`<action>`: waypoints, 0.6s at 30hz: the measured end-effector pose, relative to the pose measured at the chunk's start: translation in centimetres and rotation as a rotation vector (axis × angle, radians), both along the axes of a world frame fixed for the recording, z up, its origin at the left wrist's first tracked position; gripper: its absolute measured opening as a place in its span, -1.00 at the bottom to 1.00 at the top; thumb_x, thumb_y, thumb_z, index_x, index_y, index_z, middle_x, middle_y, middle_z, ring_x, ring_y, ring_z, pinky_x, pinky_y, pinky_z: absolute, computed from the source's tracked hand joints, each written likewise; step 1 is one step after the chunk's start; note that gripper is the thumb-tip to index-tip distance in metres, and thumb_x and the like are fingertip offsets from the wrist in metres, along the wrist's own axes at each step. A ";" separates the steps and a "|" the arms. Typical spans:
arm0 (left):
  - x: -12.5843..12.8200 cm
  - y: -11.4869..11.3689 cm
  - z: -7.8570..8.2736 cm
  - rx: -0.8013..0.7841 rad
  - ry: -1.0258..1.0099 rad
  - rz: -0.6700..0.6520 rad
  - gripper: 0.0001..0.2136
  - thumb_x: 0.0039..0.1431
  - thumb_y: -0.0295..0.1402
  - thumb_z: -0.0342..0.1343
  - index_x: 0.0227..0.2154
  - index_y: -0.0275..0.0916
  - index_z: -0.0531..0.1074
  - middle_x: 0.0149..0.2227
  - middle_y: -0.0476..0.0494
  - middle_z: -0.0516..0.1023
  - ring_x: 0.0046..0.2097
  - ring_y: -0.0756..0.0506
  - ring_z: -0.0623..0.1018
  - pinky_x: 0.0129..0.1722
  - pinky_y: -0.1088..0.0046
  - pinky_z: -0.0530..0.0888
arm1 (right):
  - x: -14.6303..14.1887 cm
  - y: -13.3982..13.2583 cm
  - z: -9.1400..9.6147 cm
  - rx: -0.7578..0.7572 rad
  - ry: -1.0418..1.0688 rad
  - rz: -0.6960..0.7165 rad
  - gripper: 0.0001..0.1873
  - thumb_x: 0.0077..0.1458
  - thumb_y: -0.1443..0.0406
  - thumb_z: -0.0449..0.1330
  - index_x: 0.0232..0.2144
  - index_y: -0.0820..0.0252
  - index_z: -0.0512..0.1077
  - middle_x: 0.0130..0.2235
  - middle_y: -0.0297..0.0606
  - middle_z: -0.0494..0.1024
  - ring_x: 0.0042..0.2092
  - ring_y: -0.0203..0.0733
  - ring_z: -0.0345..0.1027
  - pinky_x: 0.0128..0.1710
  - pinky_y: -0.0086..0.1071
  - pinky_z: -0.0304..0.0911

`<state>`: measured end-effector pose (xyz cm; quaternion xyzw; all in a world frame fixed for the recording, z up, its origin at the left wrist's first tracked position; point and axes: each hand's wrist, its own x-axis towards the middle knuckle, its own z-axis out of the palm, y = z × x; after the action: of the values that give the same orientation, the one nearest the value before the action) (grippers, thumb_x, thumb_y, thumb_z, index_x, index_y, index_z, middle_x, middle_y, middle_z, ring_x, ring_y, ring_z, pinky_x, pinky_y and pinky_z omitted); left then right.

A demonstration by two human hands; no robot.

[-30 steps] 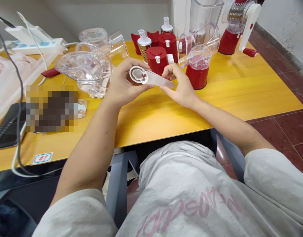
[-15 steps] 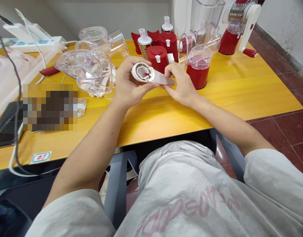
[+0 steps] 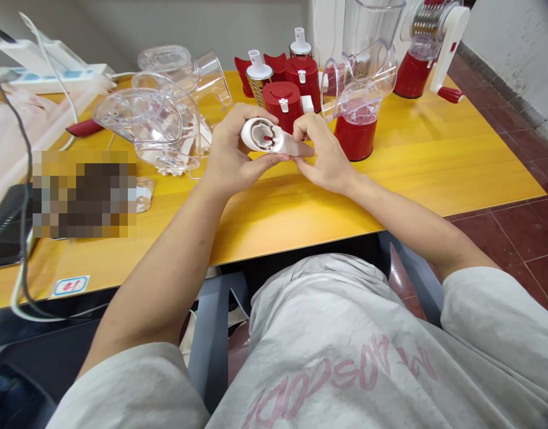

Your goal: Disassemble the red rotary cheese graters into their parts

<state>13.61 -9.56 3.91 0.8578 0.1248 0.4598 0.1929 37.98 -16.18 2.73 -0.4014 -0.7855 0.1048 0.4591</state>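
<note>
Between both hands, above the yellow table (image 3: 265, 226), is a white plastic crank handle (image 3: 286, 143) with a round hollow end and a small red piece inside it. My left hand (image 3: 232, 152) is closed around the round end, thumb along the lower edge. The narrow end is pinched by my right hand (image 3: 324, 152), index finger curled on top and thumb below. Just behind the hands stands a red base (image 3: 281, 101) with a white clip. Right of them is another red base (image 3: 355, 140) bearing a clear plastic housing (image 3: 363, 77).
Clear plastic housings (image 3: 166, 119) are piled on the left. A grater drum (image 3: 259, 77) stands among red parts behind. An assembled rotary grater (image 3: 412, 71) with a crank stands far right. A power strip (image 3: 63, 77), cables and a black phone-like slab (image 3: 5, 232) lie left.
The crank handle has turned slightly in my hands, its hollow end now facing me a little more. Both hands keep their grip. The view has shifted slightly.
</note>
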 end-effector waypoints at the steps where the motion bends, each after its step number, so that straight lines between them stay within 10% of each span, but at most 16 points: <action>1: -0.1 0.0 0.0 -0.002 0.012 -0.003 -0.26 0.38 0.43 0.25 0.28 -0.07 0.45 0.20 -0.21 0.62 0.27 -0.34 0.59 0.24 -0.21 0.52 | -0.2 -0.1 0.1 0.004 -0.004 -0.001 -0.59 0.41 -0.03 0.30 -0.01 0.13 0.35 0.06 -0.19 0.49 0.13 -0.17 0.32 0.38 -0.09 0.42; 18: -0.2 0.5 0.3 0.092 0.086 0.005 -0.33 0.18 0.22 0.60 0.16 -0.02 0.57 0.00 -0.05 0.73 -0.17 -0.13 0.57 -0.23 0.17 0.56 | -0.3 0.0 0.2 -0.082 0.014 0.009 -0.46 0.32 -0.12 0.35 -0.17 0.19 0.30 -0.12 -0.29 0.39 -0.02 -0.30 0.27 0.39 -0.07 0.47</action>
<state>13.42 -9.08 4.21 0.8843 0.1137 0.4284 0.1465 37.64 -16.16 2.90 -0.4157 -0.7791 0.1417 0.4474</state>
